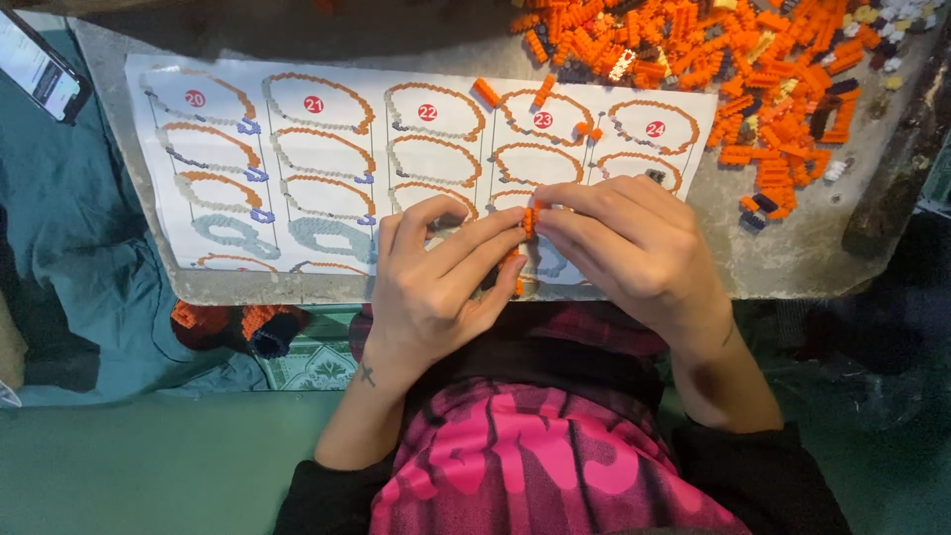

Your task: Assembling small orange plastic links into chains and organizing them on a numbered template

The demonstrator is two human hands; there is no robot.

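Orange bricks (pixel 528 220), a small stack of them, sit pinched between the fingertips of both hands just above the near edge of the instruction sheet (pixel 327 168). The left hand (pixel 436 282) curls its fingers toward the piece from its side, thumb and forefinger closed on it. The right hand (pixel 634 248) meets it from the other side, fingertips pressed on the same small stack, so the two hands touch at the tips. A further bit of orange shows under the left fingers, mostly hidden.

Beneath the hands lies the white sheet, printed with rows of orange and pale loop-shaped building steps under red round markers. A few loose orange pieces (pixel 486 92) rest on its far edge. The sheet lies on a grey board (pixel 792 258), and at the board's far right corner spreads a big pile of orange bricks (pixel 733 59) with some dark and white ones mixed in. A phone (pixel 40 64) lies on teal cloth at the far left.
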